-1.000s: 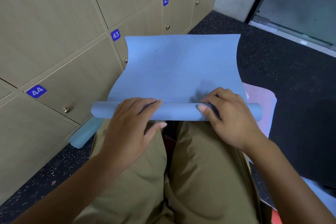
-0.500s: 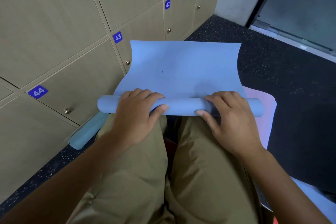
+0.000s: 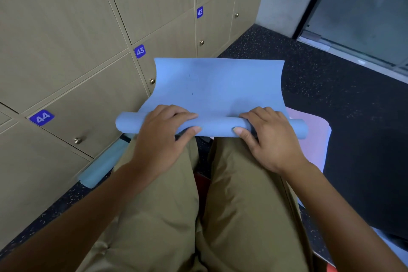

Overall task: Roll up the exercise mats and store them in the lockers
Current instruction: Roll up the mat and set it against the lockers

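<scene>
A person in khaki trousers (image 3: 242,205) is sitting with both knees forward, and a thin blue foam exercise mat (image 3: 217,88) is lying across the knees. The near end of this mat is wound into a tight tube that is resting on the trousers just past the knees, while the unrolled part is stretching away and curving upward at its far edge.

The left hand (image 3: 159,139) is gripping the tube left of its middle: its fingers (image 3: 176,112) are curling over the top of the roll and the thumb is pressing against the near side. The right hand (image 3: 271,139) is gripping the tube right of its middle in the same way, fingers curled over the top and thumb tucked against the near side. Both ends of the tube are sticking out past the hands.

A pale pink flat mat (image 3: 313,139) is lying on the dark speckled rubber floor (image 3: 331,77) under and to the right of the blue one. A rolled light blue-green mat (image 3: 99,168) is lying on the floor at the foot of the beige wooden lockers (image 3: 66,51), beside the left leg. The locker doors are all closed, carrying round metal knobs and blue number plates reading 44, 43, 42 and 41. A glass door (image 3: 364,6) is standing at the upper right.
</scene>
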The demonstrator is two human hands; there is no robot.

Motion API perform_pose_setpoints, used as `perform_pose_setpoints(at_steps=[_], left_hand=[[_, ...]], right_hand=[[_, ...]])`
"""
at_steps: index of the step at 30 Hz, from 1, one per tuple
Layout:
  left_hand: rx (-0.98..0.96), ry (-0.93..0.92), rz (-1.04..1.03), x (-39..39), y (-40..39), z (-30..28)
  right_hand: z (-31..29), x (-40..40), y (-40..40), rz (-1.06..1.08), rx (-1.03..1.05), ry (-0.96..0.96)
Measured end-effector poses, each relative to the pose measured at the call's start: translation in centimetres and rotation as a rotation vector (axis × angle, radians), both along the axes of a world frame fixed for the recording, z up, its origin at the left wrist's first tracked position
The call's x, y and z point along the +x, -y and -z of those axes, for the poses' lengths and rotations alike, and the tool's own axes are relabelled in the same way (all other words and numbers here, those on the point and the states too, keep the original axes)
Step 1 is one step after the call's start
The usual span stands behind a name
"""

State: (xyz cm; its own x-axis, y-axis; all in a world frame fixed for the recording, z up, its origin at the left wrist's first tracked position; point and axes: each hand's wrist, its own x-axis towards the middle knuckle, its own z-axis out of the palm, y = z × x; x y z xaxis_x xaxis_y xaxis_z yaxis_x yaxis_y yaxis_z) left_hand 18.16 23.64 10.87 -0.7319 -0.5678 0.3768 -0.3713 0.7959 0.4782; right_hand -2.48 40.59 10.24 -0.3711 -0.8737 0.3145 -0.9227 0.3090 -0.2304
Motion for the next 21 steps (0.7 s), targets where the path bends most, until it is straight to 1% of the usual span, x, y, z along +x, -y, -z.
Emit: perform_pose_setpoints(at_steps=[5, 10, 14, 21], left_hand=[[-0.088, 0.075, 0.016, 0.0, 0.4, 0.8], [-0.061, 0.093, 0.021, -0.9, 1.3, 0.6], [-0.048, 0.154, 0.029, -1.8, 2.6, 0.4], [-0.121, 0.254, 0.076, -3.2, 4.2, 0.1]], right_hand=[[-0.2, -0.4, 0.6, 0.011, 0.063, -0.037], [-0.4, -0.1, 1.1, 0.079, -0.006, -0.028], [0.0, -0.5, 1.3, 0.099, -0.023, -0.108], [1.0, -2.5, 1.6, 0.017, 0.052, -0.174]])
